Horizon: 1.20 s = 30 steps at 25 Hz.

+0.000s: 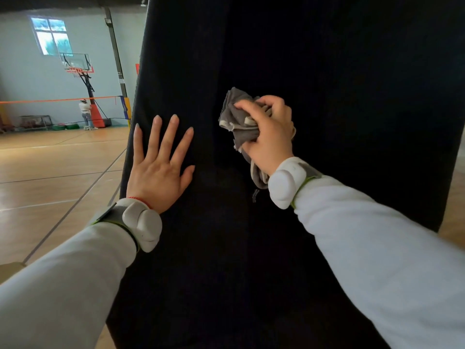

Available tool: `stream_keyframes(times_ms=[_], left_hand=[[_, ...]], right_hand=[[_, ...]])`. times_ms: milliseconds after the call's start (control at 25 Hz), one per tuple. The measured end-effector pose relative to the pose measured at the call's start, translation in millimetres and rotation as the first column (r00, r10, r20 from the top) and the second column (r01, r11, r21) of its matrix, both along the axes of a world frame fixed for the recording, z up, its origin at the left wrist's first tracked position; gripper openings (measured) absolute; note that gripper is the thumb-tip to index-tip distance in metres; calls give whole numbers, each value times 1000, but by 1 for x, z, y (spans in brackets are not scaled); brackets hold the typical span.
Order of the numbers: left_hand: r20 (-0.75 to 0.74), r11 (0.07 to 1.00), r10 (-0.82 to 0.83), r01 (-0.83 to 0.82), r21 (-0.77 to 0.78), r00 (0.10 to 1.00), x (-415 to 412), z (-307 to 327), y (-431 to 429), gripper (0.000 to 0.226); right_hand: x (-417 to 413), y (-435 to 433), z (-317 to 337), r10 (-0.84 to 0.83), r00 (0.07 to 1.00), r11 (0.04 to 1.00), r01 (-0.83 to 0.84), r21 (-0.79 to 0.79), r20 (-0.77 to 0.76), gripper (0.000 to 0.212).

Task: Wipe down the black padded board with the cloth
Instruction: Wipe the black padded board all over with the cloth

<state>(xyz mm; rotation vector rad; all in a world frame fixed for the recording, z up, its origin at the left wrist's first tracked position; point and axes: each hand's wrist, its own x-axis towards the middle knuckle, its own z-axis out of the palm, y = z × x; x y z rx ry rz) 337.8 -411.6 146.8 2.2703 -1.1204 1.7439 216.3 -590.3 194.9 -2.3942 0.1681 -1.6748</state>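
- Upright and close in front of the person in the head view, a large black padded board (pixel 327 84) fills the middle and right of the scene.
- The left hand (pixel 158 170) lies flat on the board near its left edge. The fingers are straight and spread apart and the palm is against the padding; it holds nothing.
- To its right and a little farther up the board, the right hand (pixel 270 137) has its fingers curled tight round a crumpled grey cloth (pixel 239 119).
- The bunched cloth sits against the middle of the board, and one loose end hangs down beside the right wrist.
- Each wrist carries a white rounded wrist device (pixel 143 222) at the end of a pale grey sleeve (pixel 63 285).
- Far to the left, past the board's edge, lies a wooden court floor (pixel 50 172) with dark lines.
- An orange-topped net (pixel 50 100) stretches across the floor.
- A basketball hoop (pixel 78 68) on a black stand rises behind it, below a window (pixel 50 36) high in the pale wall.
- A distant person (pixel 85 113) stands by the hoop's base.
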Motion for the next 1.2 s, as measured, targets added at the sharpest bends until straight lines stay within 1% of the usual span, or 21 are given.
stream_keyframes(times_ms=[120,280,400,480,520,560,640,720,760,840,920,1040,1120,1160,1200], left_hand=[[1,1000,-2,2,3,1000,-1,-1,0,67],[-10,1000,-6,5,-7,1000,-3,0,0,67],[-49,1000,-12,11,-21,999,-7,-9,1,66],[-62,1000,-17,16,-3,998,-8,-22,4,66],[-67,1000,-18,19,11,998,-7,-27,6,66],[-70,1000,-19,21,20,997,-5,-30,8,66],[-69,1000,-18,20,17,997,-3,-32,7,66],[-69,1000,-19,20,12,997,-1,-33,6,66],[-62,1000,-22,22,6,998,-1,-32,5,66],[-53,1000,-23,23,2,998,0,-34,5,67],[-49,1000,-26,26,1,998,0,-34,5,67],[-45,999,-44,44,-5,998,0,-34,7,67],[-45,998,-57,57,-5,997,0,-34,7,66],[-46,998,-61,61,-3,997,0,-34,7,66],[-47,998,-62,62,-2,997,0,-34,7,66]], right_hand=[[1,1,-27,30,999,996,-32,-83,-24,47],[-2,8,-71,60,989,993,-73,-93,-132,45],[-11,13,-101,81,958,984,-120,-130,-275,40],[-20,6,-92,108,928,969,-178,-170,-357,37],[-21,3,-79,118,936,970,-180,-164,-331,37],[-20,-1,-62,111,963,980,-147,-131,-246,38],[-15,-6,-27,80,995,997,-80,-9,-60,44],[-6,-1,-15,27,1000,997,-26,69,-7,48],[-4,2,-18,-5,1000,999,5,51,2,47],[1,4,-35,15,1000,1000,-15,0,-7,43],[0,5,-60,52,997,998,-54,-25,-53,38],[-3,11,-101,61,986,996,-70,-50,-153,38],[-11,13,-123,79,953,987,-116,-112,-292,33],[-18,12,-125,89,922,978,-153,-144,-377,30],[-23,8,-118,94,900,970,-178,-163,-426,29]])
